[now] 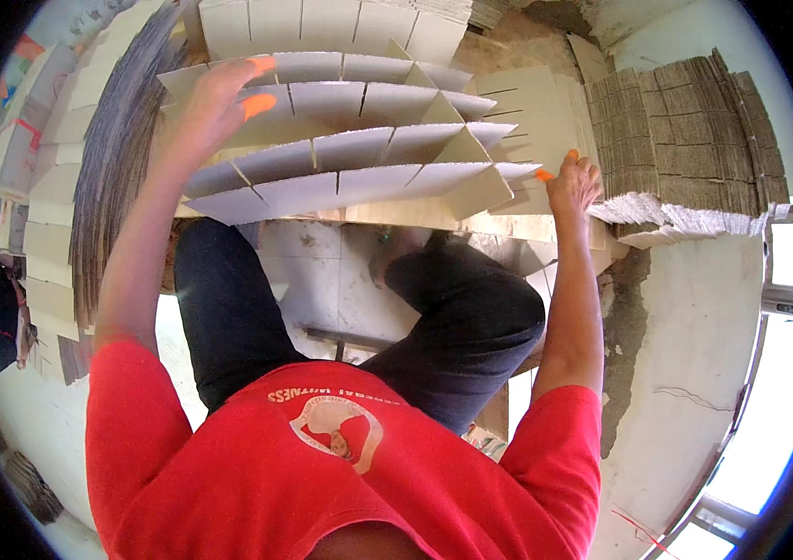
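Several upright cardboard divider strips (350,107) stand in a row before me, slotted along their edges. At their right end a crosswise cardboard strip (476,187) is fitted through them. My left hand (219,101) is over the left ends of the strips, orange covers on thumb and forefinger, those fingers apart with nothing seen between them. My right hand (574,184), with similar orange covers, is at the right, beside the tip of the nearest strip and over flat slotted cardboard sheets (541,112). Its fingers are curled, and what they grip, if anything, is hidden.
A tall stack of grey-brown cardboard strips (676,135) rises at the right. More stacked cardboard (121,140) lines the left. Pale slotted cardboard sheets (331,23) stand at the back. The wooden work surface (396,215) ends just beyond my knees.
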`<control>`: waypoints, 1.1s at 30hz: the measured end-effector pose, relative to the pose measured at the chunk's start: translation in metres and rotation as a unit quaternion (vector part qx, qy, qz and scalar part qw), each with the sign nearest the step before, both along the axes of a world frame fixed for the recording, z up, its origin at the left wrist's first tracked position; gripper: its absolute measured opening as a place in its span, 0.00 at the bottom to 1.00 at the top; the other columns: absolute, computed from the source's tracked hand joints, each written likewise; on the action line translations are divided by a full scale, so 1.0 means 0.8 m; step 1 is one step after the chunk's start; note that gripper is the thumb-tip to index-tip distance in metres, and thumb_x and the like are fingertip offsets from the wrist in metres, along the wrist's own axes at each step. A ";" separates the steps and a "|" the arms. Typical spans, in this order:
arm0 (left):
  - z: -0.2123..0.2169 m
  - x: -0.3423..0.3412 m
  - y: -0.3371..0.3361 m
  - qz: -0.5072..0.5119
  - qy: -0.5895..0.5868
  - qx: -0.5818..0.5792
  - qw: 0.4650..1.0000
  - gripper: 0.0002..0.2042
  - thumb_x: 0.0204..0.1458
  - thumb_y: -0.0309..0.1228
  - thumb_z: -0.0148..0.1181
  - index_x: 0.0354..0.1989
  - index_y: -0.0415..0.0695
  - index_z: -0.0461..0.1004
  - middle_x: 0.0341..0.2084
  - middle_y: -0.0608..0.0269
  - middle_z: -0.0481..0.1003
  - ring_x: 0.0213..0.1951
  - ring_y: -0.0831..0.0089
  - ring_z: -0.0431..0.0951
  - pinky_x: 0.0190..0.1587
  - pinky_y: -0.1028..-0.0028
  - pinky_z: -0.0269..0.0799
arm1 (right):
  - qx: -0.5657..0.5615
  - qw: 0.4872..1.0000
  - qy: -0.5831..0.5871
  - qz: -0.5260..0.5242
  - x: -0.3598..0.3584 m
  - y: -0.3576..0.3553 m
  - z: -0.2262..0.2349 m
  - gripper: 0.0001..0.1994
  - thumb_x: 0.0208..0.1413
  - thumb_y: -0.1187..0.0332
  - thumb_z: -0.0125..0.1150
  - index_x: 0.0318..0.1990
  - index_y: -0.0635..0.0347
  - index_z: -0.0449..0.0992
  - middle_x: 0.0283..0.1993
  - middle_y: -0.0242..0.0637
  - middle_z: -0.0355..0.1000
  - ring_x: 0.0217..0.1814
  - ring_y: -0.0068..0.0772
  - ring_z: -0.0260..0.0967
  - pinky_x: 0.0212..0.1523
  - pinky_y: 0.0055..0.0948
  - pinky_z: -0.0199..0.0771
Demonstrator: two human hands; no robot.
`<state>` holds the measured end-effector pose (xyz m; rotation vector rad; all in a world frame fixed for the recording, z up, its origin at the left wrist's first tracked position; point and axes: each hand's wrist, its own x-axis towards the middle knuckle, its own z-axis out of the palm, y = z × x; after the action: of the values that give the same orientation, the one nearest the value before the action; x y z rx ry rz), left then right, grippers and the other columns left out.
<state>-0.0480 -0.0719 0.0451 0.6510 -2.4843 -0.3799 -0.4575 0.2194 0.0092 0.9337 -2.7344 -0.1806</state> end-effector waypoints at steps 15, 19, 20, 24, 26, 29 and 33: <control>-0.018 0.039 0.112 -0.047 -0.058 0.023 0.997 0.10 0.38 0.20 0.62 0.32 0.39 0.73 0.30 0.54 0.74 0.36 0.53 0.73 0.38 0.59 0.68 | -0.329 0.943 -0.044 0.012 -0.056 0.028 0.026 0.15 0.50 0.74 0.58 0.46 0.65 0.68 0.38 0.54 0.73 0.33 0.48 0.74 0.29 0.39 0.75; -0.014 0.035 0.088 -0.085 -0.054 -0.059 0.993 0.09 0.39 0.20 0.61 0.32 0.40 0.72 0.34 0.56 0.74 0.42 0.56 0.72 0.41 0.61 0.67 | -0.512 0.840 -0.120 0.132 0.027 0.022 0.116 0.18 0.51 0.78 0.58 0.51 0.68 0.68 0.41 0.45 0.74 0.22 0.28 0.71 0.16 0.23 0.70; -0.009 0.033 0.088 -0.093 -0.061 -0.067 0.992 0.10 0.39 0.21 0.61 0.32 0.40 0.73 0.35 0.57 0.74 0.43 0.57 0.71 0.42 0.61 0.66 | -0.557 0.798 -0.152 0.170 0.044 0.023 0.135 0.19 0.52 0.78 0.58 0.53 0.69 0.67 0.42 0.43 0.74 0.20 0.24 0.69 0.13 0.19 0.68; -0.010 0.025 0.094 -0.077 -0.061 -0.002 0.995 0.12 0.38 0.26 0.64 0.34 0.41 0.74 0.38 0.58 0.74 0.47 0.59 0.71 0.46 0.62 0.66 | -0.509 0.773 -0.305 0.226 0.134 0.019 0.192 0.25 0.52 0.77 0.60 0.58 0.68 0.64 0.43 0.39 0.73 0.19 0.18 0.67 0.15 0.17 0.67; -0.007 0.015 0.105 -0.052 -0.093 0.074 0.992 0.15 0.36 0.27 0.67 0.36 0.41 0.76 0.40 0.57 0.76 0.48 0.57 0.72 0.49 0.61 0.66 | -0.471 0.776 -0.315 0.278 0.157 0.017 0.191 0.26 0.52 0.78 0.60 0.60 0.66 0.63 0.40 0.38 0.73 0.19 0.17 0.65 0.15 0.17 0.66; -0.013 0.010 0.114 -0.045 -0.082 0.080 0.992 0.14 0.39 0.29 0.66 0.37 0.42 0.76 0.39 0.58 0.76 0.45 0.57 0.73 0.46 0.61 0.67 | -0.442 0.772 -0.348 0.295 0.191 0.003 0.187 0.26 0.51 0.79 0.61 0.59 0.66 0.65 0.42 0.39 0.74 0.17 0.17 0.63 0.14 0.16 0.65; -0.014 -0.004 0.128 -0.044 -0.068 0.069 0.994 0.12 0.41 0.30 0.64 0.35 0.41 0.76 0.34 0.56 0.77 0.41 0.55 0.74 0.43 0.60 0.69 | -0.400 0.786 -0.369 0.293 0.203 -0.006 0.179 0.27 0.52 0.78 0.61 0.61 0.63 0.64 0.40 0.37 0.74 0.17 0.15 0.61 0.14 0.16 0.63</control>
<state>-0.0509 0.0306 0.0342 0.6428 -2.6403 -0.5628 -0.2950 0.2144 0.1527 1.6824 -2.4003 1.6192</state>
